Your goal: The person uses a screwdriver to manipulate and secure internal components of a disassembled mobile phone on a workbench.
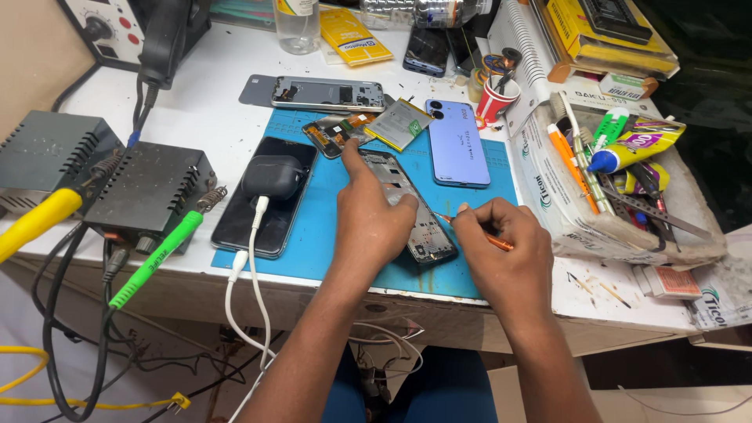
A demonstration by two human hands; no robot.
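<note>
On the blue mat (329,227) covering the white table (211,94), the left hand (374,219) presses flat on an opened phone frame (407,207), fingers spread and grasping nothing. The right hand (505,251) pinches an orange tool (478,233), its tip seemingly touching the frame's edge. A lilac phone back (458,142) lies just beyond; a dark earbud case (272,176) rests on a black phone (266,196) to the left.

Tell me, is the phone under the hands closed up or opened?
Opened. The phone frame lies with its insides bare, pressed by the left hand; the right hand holds an orange tool at its edge.
</note>
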